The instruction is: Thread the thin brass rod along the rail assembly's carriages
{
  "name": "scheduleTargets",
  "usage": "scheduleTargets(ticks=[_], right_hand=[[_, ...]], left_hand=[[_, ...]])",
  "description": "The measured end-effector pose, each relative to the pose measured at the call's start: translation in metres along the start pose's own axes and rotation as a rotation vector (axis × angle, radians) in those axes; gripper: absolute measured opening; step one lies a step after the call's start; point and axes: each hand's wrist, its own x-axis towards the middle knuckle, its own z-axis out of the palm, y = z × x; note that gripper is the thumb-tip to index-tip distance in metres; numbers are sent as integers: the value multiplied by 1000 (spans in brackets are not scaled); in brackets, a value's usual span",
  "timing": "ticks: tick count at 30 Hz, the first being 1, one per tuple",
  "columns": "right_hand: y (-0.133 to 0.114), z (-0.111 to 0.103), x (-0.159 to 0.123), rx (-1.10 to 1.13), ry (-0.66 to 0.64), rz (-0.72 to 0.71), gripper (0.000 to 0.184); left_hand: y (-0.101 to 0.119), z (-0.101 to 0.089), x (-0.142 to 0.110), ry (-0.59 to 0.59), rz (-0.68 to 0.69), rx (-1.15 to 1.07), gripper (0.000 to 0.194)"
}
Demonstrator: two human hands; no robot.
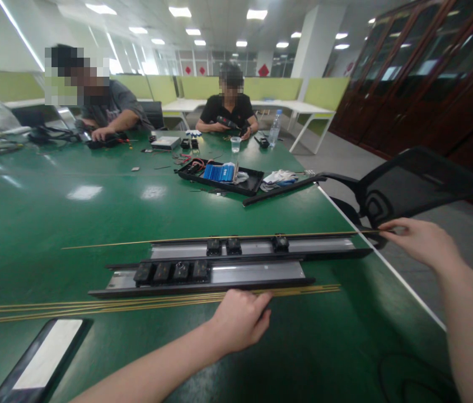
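Brass-coloured rod [127, 244]: single piece, lying roughly left to right along the far edge of the far channel [253, 247]; right end pinched between thumb and fingers of right hand [423, 240], past the table's right edge. Left hand [240, 320]: fingers curled, at the rod bundle [320, 289] on the near side of the near channel [257, 272]; cannot tell whether it grips any. Far channel carries three dark blocks [233, 246]; near channel, four black modules [181, 271] toward its left. Black-and-white slab [47, 355] at near left of green table [93, 212]. Black tray [254, 182] beyond the channels.
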Motion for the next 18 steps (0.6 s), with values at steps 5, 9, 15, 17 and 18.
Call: scheduleTargets(ticks=[5, 9, 15, 17, 18], right_hand=[[1, 0, 0, 0, -22, 25, 42], [7, 4, 2, -5, 11, 12, 45], [14, 8, 5, -13, 33, 16, 45], [13, 7, 4, -18, 30, 36, 45], [12, 6, 4, -23, 26, 47, 45]], left_hand=[[1, -1, 0, -10, -5, 11, 33], [1, -2, 1, -17, -6, 8, 34], [0, 0, 0, -13, 0, 7, 35], [0, 1, 0, -11, 1, 7, 35], [-1, 1, 0, -9, -1, 9, 35]])
